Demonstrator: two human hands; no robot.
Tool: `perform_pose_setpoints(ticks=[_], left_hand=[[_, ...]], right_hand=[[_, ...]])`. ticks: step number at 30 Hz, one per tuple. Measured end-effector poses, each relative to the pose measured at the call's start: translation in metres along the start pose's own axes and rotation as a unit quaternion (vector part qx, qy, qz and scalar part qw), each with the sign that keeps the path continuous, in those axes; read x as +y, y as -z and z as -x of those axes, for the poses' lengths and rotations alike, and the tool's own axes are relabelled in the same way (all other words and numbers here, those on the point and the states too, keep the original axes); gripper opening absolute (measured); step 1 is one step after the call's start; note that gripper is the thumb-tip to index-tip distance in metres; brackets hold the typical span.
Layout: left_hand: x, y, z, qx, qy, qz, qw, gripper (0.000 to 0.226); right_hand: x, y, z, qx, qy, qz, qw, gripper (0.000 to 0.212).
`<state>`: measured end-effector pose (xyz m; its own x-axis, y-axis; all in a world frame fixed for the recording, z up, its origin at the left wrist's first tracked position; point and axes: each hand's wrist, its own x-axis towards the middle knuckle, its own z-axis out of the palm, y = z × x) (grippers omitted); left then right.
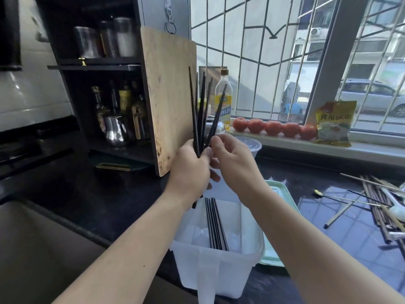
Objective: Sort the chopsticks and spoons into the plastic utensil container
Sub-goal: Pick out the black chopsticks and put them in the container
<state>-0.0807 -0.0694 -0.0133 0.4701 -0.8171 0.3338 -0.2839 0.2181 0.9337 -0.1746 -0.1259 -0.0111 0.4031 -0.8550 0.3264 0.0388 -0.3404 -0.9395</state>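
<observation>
A: At a kitchen counter by a barred window, we see the left hand (188,170) gripping a fan of black chopsticks (202,110), tips up, fingers curled round the lower ends.

B: And the right hand (232,159)?

A: It pinches 1 stick of that same bunch between thumb and forefinger, just beside the left hand's knuckles. Both hands hang above the white plastic utensil container (219,268), which stands on the dark counter (98,194).

B: What do we find inside it?

A: More black chopsticks (215,224) lying side by side in the middle compartment. A pale green tray (282,194) sits under the container's right side.

B: And the rest of the cutlery?

A: Well apart, at the right edge: a loose heap of wooden chopsticks (377,202), a gold-coloured spoon (317,192) and a white spoon (396,212). Behind, 5 tomatoes (274,127) line the sill, and a wooden cutting board (171,102) leans upright.
</observation>
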Motion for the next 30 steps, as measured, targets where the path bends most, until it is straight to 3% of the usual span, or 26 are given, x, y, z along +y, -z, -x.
perform_pose_setpoints(ticks=[2, 4, 7, 8, 10, 11, 13, 15, 18, 22, 24, 29, 30], left_hand=[[0.004, -0.003, 0.005, -0.040, -0.004, -0.001, 0.999, 0.012], [0.006, -0.004, 0.007, -0.030, -0.014, -0.017, 0.999, 0.012], [0.005, -0.002, 0.005, 0.073, -0.027, -0.040, 0.996, 0.017], [0.004, 0.001, 0.002, 0.114, -0.030, -0.045, 0.992, 0.019], [0.000, 0.005, -0.004, 0.156, -0.037, -0.057, 0.985, 0.020], [-0.002, 0.005, -0.005, 0.156, -0.030, -0.056, 0.986, 0.019], [-0.002, 0.004, -0.005, 0.149, -0.013, -0.065, 0.987, 0.018], [-0.002, 0.003, -0.005, 0.148, -0.007, -0.077, 0.986, 0.019], [0.000, 0.003, -0.005, 0.143, 0.013, -0.067, 0.987, 0.020], [0.003, 0.003, -0.003, 0.127, 0.034, -0.058, 0.990, 0.023], [0.003, 0.002, -0.004, 0.126, 0.026, -0.057, 0.990, 0.021], [0.002, -0.002, -0.005, 0.094, 0.021, -0.027, 0.995, 0.009], [0.001, -0.003, -0.006, 0.091, 0.017, -0.034, 0.995, 0.018]], right_hand=[[-0.002, 0.004, 0.002, -0.001, 0.002, -0.068, 0.998, 0.017], [-0.002, 0.008, 0.002, 0.050, 0.014, -0.094, 0.994, 0.021], [-0.001, 0.023, -0.008, 0.168, 0.047, 0.115, 0.978, 0.032], [-0.002, 0.028, -0.011, 0.146, 0.034, 0.185, 0.971, 0.033], [-0.009, 0.031, -0.012, 0.008, -0.047, 0.271, 0.961, 0.022], [-0.009, 0.027, -0.010, -0.063, -0.086, 0.337, 0.935, 0.018], [-0.002, 0.018, 0.000, -0.148, -0.102, 0.487, 0.855, 0.034], [0.008, 0.010, 0.013, -0.156, -0.047, 0.573, 0.804, 0.038], [0.016, 0.011, 0.016, -0.133, -0.002, 0.589, 0.797, 0.039], [0.016, 0.009, 0.015, -0.172, 0.003, 0.623, 0.763, 0.059], [0.018, 0.008, 0.017, -0.159, 0.012, 0.610, 0.776, 0.052], [0.018, 0.016, 0.008, -0.060, -0.005, 0.473, 0.879, 0.023], [0.016, 0.017, 0.006, -0.047, -0.016, 0.437, 0.898, 0.020]])
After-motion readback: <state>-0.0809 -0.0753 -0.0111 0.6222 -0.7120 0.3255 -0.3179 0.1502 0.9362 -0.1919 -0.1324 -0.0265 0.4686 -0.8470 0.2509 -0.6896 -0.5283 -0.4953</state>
